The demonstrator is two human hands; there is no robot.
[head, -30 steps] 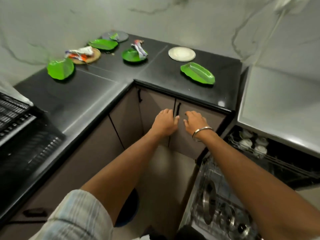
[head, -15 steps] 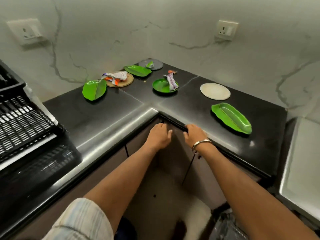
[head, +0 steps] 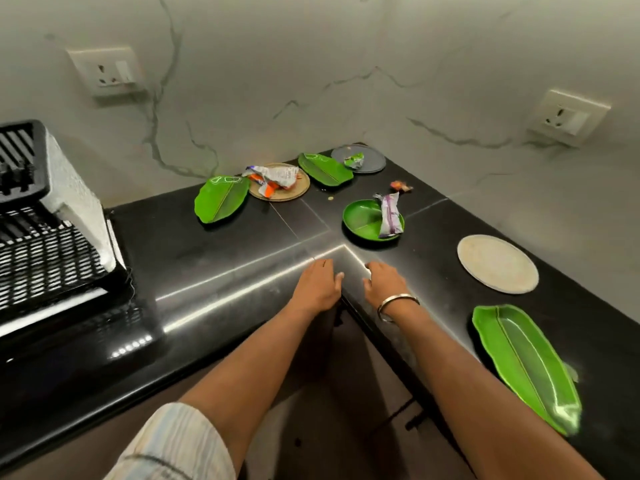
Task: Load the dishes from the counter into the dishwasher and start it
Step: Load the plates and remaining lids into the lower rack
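two empty hands, left hand [head: 317, 285] and right hand [head: 384, 284], fingers loose over counter [head: 214, 268] corner; seven dirty dishes on it, round green plate [head: 363, 221] nearest; probably reaching, next grab it

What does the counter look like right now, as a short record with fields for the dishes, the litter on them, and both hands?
surface: black L-shaped counter
leaf-shaped green plates: three, one near the right edge, one at the back left, one at the back corner
round dishes: divided green plate, pale beige plate, tan plate, grey plate
litter: crumpled wrappers on the divided green, tan and grey plates
left hand: open, over the counter's inner corner, holding nothing
right hand: open, beside it, holding nothing
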